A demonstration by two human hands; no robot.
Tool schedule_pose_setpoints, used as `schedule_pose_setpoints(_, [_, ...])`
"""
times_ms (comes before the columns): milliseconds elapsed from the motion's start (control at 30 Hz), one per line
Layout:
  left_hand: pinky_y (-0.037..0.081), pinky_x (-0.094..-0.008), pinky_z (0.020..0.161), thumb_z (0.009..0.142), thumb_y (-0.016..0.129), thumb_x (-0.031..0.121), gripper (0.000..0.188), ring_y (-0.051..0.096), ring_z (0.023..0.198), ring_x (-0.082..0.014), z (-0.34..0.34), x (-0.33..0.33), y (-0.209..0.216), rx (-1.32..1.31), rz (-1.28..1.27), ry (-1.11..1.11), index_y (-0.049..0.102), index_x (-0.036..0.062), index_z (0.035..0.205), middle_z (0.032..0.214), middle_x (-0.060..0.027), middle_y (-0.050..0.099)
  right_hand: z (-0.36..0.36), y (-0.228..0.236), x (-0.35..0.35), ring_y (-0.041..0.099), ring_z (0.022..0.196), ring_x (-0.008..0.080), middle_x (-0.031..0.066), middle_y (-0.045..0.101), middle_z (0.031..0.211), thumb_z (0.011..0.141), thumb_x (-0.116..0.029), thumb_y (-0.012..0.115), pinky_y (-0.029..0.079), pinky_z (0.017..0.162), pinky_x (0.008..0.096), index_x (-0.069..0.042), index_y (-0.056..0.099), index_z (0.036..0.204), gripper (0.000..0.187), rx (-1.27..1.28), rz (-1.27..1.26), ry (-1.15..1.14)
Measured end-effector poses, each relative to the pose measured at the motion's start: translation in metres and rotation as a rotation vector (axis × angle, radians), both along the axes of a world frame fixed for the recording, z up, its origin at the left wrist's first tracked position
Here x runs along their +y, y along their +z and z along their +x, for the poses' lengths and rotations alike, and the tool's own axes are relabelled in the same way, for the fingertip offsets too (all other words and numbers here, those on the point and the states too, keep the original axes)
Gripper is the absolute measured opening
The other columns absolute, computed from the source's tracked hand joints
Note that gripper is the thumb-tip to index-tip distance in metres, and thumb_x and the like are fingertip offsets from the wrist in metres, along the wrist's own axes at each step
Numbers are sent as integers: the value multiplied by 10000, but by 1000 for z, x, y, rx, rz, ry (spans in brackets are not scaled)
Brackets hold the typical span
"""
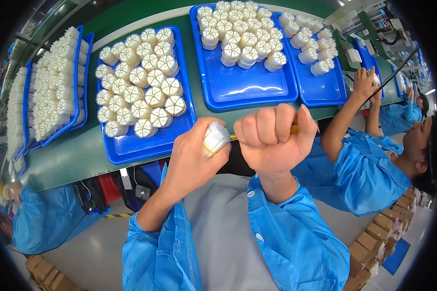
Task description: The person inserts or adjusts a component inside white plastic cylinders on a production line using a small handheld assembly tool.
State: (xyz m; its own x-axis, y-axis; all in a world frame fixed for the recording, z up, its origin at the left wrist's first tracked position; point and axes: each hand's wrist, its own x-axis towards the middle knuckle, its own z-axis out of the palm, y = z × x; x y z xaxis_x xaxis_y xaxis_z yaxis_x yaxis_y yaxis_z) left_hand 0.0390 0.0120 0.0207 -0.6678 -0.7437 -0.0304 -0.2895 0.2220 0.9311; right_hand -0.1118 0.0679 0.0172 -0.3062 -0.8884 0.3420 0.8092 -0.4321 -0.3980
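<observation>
My left hand (pixel 192 157) is wrapped round a white cylindrical part (pixel 215 138) with a yellow band, its segmented end face tilted toward the right. A fist is made by my right hand (pixel 274 138), closed on a slim yellow-handled tool (pixel 234 137). The tool's thin tip meets or nearly meets the white part's end; the exact contact is too small to tell. Most of the handle is hidden in my fingers. Beyond my left hand, a blue tray (pixel 126 151) holds many similar white cylindrical parts (pixel 142 109), standing with segmented ends up.
Another blue tray (pixel 250 92) of white parts lies ahead, with a further tray (pixel 323 92) to its right. Stacked blue trays (pixel 77 82) stand at left on the green table (pixel 58 167). A co-worker's hands (pixel 364 85) work at right; another blue-sleeved person (pixel 53 218) sits at lower left.
</observation>
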Motion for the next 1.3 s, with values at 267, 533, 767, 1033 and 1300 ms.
schedule_pose_setpoints(267, [510,-311,683,754,734,56,349,663,785,-183,9,0,-1,118,82,38,533,12,1035,857,-108,665,9,15,10,241,451,155,1,332,506,999,-463,284,238,492,341,-119,322,588,538,113,-164,-191])
schedule_pose_setpoints(533, [524,-315,661,729,732,23,342,684,747,-213,9,6,-3,84,36,49,562,26,1026,834,-114,673,21,13,7,238,442,159,6,335,497,992,-459,345,240,486,343,-104,310,580,545,173,-166,-181])
schedule_pose_setpoints(767, [530,-363,636,719,723,13,338,688,747,-314,9,5,-6,31,-90,62,571,16,1021,828,-162,667,23,2,5,224,473,149,0,335,512,999,-412,328,233,496,332,-114,301,585,510,117,-143,-108])
schedule_pose_setpoints(1033, [511,-341,640,749,750,76,359,681,735,-251,14,-1,-11,118,50,-19,548,14,1040,816,-132,659,9,-2,0,214,462,130,-13,313,519,1004,-409,263,231,494,321,-129,308,601,492,25,-8,4])
schedule_pose_setpoints(1300, [514,-319,666,746,746,53,366,681,764,-205,12,6,-5,92,115,79,534,22,1043,836,-113,671,20,8,6,241,455,153,3,337,509,995,-455,320,246,495,338,-108,329,597,528,151,-181,-143])
